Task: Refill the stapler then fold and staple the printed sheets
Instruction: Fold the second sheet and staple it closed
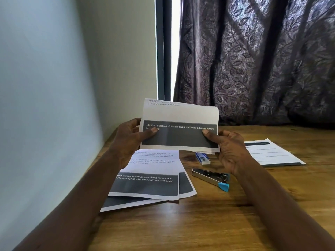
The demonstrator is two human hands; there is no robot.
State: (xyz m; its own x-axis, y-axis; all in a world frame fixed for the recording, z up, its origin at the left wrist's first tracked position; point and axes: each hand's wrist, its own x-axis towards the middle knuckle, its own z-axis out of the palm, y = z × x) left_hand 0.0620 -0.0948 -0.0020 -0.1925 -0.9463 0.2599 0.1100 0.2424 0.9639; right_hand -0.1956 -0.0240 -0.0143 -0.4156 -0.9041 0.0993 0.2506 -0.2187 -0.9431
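Dark leaf-patterned curtain [262, 60] across the back, wooden counter [208, 223] below it. On the counter's left, loose printed sheets [150, 178] lie fanned and overlapping. Held in the air above them is the folded sheet [181, 115], fold at the top, dark banner facing us. Off to the right, another paper stack [272, 153] lies flat. Left grip [126, 140] pinches the folded sheet's left edge, thumb on front; right grip [230, 151] pinches the right edge likewise. Between the piles the stapler [211, 178] lies on the counter, blue tip nearest us. Just behind it sits a small blue-and-white box [202, 158], probably staples, though the label's too blurred to read.
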